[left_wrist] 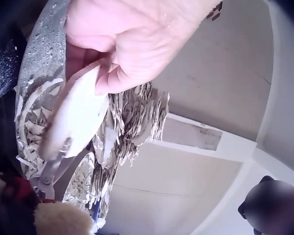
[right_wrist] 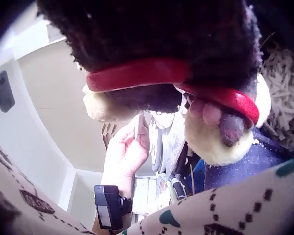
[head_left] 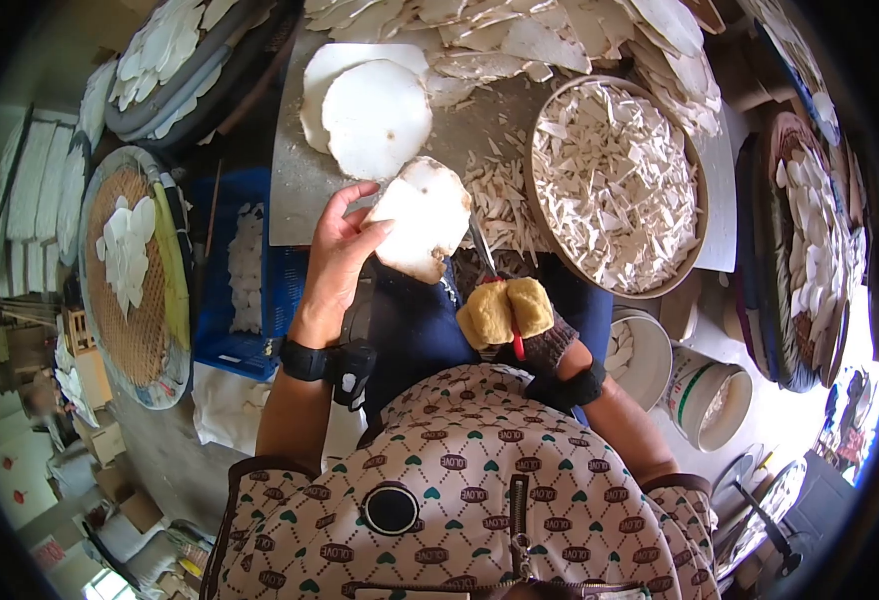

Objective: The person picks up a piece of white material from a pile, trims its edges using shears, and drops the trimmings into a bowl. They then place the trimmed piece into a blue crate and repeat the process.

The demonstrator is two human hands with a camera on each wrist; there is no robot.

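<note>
My left hand (head_left: pixel 332 275) pinches a thin, pale slice (head_left: pixel 422 215) with a brownish, uneven rim, between thumb and fingers. My right hand (head_left: pixel 552 345), in a dark knitted glove, grips scissors (head_left: pixel 480 245) with red handles (right_wrist: pixel 137 74) and yellow padding (head_left: pixel 505 310) around them. Close to the slice's lower right edge, the scissor blades (left_wrist: pixel 53 171) overlap it in the left wrist view. Beyond the held slice, two larger white slices (head_left: pixel 378 118) lie overlapped on the table.
A round tray (head_left: pixel 704 200) full of pale cut strips sits at the table's right. Stacked slices (head_left: pixel 520 40) cover the back, and loose scraps (head_left: pixel 505 200) lie mid-table. A blue crate (head_left: pixel 222 345) stands left; white buckets (head_left: pixel 660 350) stand at lower right.
</note>
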